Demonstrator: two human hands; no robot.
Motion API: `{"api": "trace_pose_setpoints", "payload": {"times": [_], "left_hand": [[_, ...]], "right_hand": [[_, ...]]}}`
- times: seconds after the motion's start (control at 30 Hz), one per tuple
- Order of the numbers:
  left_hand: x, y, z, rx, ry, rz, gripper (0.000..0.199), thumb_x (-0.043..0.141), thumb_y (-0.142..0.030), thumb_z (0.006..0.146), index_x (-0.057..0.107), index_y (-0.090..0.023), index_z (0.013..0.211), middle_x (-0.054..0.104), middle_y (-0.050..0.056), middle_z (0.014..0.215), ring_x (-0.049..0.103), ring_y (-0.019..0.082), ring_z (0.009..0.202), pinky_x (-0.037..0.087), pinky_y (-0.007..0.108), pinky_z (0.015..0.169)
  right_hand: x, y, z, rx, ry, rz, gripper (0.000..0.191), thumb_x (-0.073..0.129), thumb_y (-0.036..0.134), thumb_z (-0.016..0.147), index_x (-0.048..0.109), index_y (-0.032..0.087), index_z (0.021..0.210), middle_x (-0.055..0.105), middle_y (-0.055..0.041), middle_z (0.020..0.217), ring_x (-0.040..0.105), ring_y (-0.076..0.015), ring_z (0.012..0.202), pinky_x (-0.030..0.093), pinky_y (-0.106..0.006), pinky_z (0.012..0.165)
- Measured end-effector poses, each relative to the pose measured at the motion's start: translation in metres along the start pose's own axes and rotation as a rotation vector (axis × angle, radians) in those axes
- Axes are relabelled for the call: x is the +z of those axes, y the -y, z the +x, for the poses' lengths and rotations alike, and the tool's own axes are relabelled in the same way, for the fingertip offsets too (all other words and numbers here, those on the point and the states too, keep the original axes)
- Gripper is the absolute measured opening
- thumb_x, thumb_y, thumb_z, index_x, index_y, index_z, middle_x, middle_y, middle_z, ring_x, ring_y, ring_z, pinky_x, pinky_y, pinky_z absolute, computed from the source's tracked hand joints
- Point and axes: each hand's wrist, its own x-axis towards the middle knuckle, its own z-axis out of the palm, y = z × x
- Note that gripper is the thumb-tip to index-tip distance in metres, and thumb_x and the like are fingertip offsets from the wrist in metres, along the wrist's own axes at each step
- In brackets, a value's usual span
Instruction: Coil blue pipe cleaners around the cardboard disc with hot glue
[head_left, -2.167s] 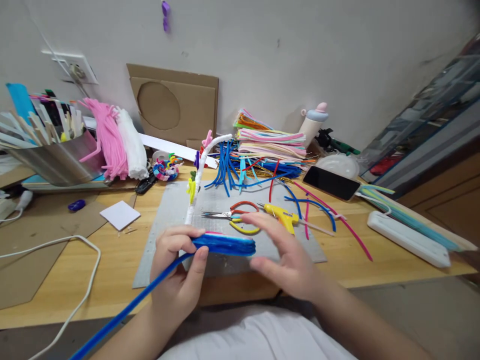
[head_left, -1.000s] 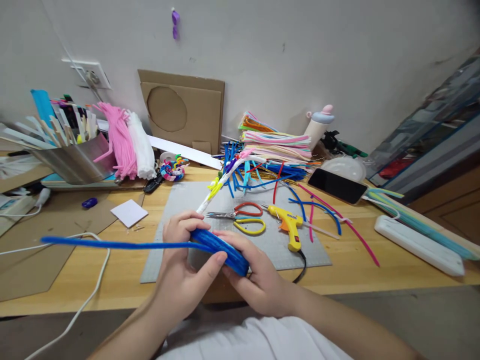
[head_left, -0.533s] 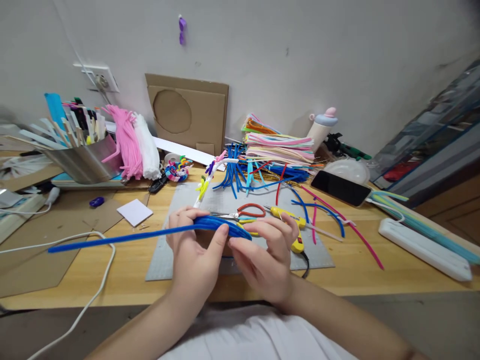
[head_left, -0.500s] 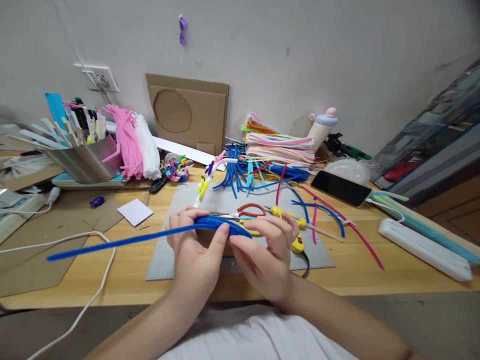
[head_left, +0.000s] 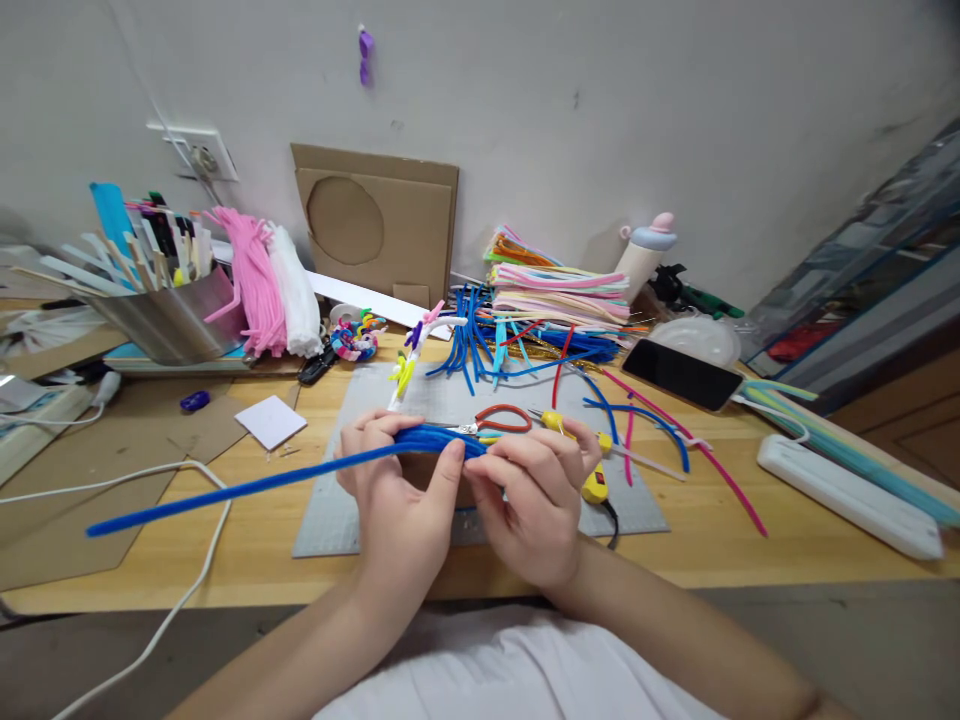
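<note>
Blue pipe cleaners (head_left: 431,440) lie bundled between my hands above the grey cutting mat (head_left: 322,525). My left hand (head_left: 401,495) is closed on the bundle, its thumb pressed on the front. One long blue strand sticks out to the left past that hand. At the bundle's right end, my right hand (head_left: 536,500) pinches the pipe cleaners between thumb and fingers. Just behind the hands are red-handled pliers (head_left: 504,418) and a yellow glue gun (head_left: 596,485), partly hidden by my right hand. A white stem with yellow and purple pieces (head_left: 405,375) lies beyond my left hand.
Loose pipe cleaners (head_left: 701,475) and a phone (head_left: 681,375) lie to the right, near a white power strip (head_left: 847,498). At the back are pipe cleaner stacks (head_left: 559,290) and a cardboard panel (head_left: 416,220). A metal holder (head_left: 169,320) and white cable (head_left: 214,560) are left.
My right fingers have closed in over the bundle's right end, covering the tip that showed before. The long blue strand has dipped slightly at its left end.
</note>
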Motion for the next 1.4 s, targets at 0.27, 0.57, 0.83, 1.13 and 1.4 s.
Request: {"api": "trace_pose_setpoints", "payload": {"times": [0.27, 0.57, 0.83, 1.13, 1.4], "left_hand": [[-0.001, -0.001, -0.001, 0.008, 0.016, 0.001, 0.03, 0.068, -0.038, 0.082, 0.051, -0.024, 0.102, 0.048, 0.005, 0.109, 0.047, 0.027, 0.115, 0.036, 0.05, 0.102], [-0.004, 0.006, 0.0, 0.036, 0.028, -0.034, 0.027, 0.066, -0.038, 0.084, 0.051, -0.024, 0.103, 0.047, 0.005, 0.109, 0.046, 0.026, 0.115, 0.035, 0.049, 0.103], [-0.021, 0.012, -0.011, 0.224, 0.178, -0.045, 0.031, 0.066, -0.032, 0.081, 0.05, -0.025, 0.107, 0.048, 0.006, 0.107, 0.046, 0.027, 0.112, 0.038, 0.046, 0.097], [-0.032, 0.024, -0.025, 0.272, 0.246, -0.101, 0.088, 0.045, -0.087, 0.07, 0.04, -0.03, 0.137, 0.03, 0.015, 0.143, 0.025, 0.039, 0.141, 0.022, 0.064, 0.117], [-0.021, 0.047, -0.047, -0.126, 0.232, -0.269, 0.112, 0.064, -0.083, 0.061, 0.015, -0.033, 0.149, 0.02, 0.016, 0.155, 0.029, 0.04, 0.143, 0.033, 0.065, 0.112]], "right_hand": [[0.0, 0.003, 0.002, 0.015, 0.042, 0.02, 0.015, 0.056, 0.014, 0.088, 0.056, 0.028, 0.084, 0.065, -0.0011, 0.085, 0.057, -0.0218, 0.088, 0.029, -0.048, 0.102], [-0.011, -0.013, -0.01, 0.095, 0.0, 0.214, 0.017, 0.037, 0.027, 0.1, 0.045, 0.026, 0.085, 0.054, -0.0004, 0.079, 0.056, -0.0202, 0.079, 0.035, -0.05, 0.095], [-0.021, -0.04, -0.017, 0.449, 0.28, 0.556, 0.032, 0.039, 0.039, 0.103, 0.055, 0.022, 0.081, 0.056, -0.0009, 0.073, 0.056, -0.0163, 0.069, 0.048, -0.031, 0.067], [-0.03, -0.025, -0.029, 0.172, 0.845, 0.843, 0.075, 0.059, 0.011, 0.085, 0.032, 0.027, 0.153, 0.043, -0.0113, 0.156, 0.041, -0.0263, 0.143, 0.036, -0.048, 0.116], [-0.028, -0.03, -0.043, 0.207, 0.768, 0.884, 0.071, 0.051, 0.006, 0.087, 0.034, 0.032, 0.151, 0.046, -0.0076, 0.154, 0.044, -0.0247, 0.141, 0.039, -0.048, 0.115]]}}
